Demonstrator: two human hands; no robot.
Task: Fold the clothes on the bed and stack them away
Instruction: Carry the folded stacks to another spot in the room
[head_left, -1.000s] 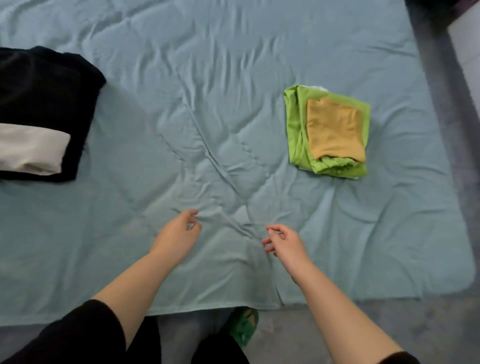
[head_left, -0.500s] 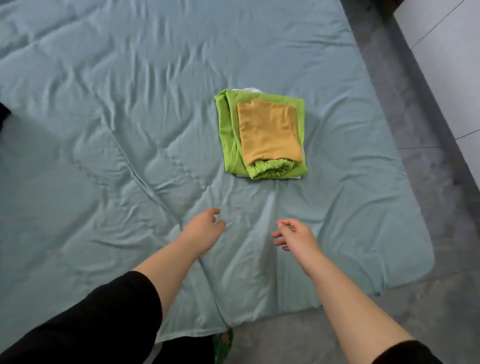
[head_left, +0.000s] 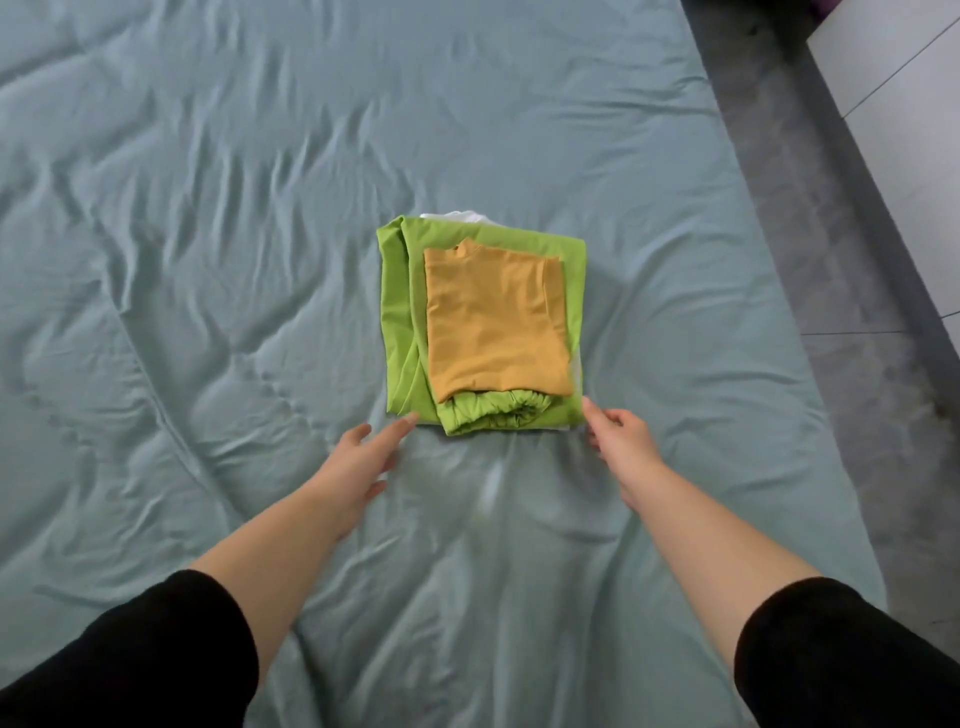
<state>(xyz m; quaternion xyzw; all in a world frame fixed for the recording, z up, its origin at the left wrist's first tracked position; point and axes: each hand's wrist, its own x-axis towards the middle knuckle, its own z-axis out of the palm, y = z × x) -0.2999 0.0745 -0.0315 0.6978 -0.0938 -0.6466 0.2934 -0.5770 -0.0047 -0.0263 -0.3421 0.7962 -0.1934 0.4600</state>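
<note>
Head view: clothes sat stacked mid-bed on the wrinkled pale teal quilt (head_left: 208, 260), a mustard-yellow folded top (head_left: 493, 322) upon a lime-green folded garment (head_left: 400, 322), with white cloth (head_left: 457, 215) peeking beneath. Both hands had moved forward to it. The left hand (head_left: 358, 467) was straight-fingered, touching the near-left corner. The right hand (head_left: 621, 441) was loosely curled and empty at the near-right corner. Folding looked done; carrying the stack away seemed next.

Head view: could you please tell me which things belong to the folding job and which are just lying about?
Job: yellow top; green garment; white garment beneath them; bed; left hand; right hand.
Lying about: floor; white panel.
</note>
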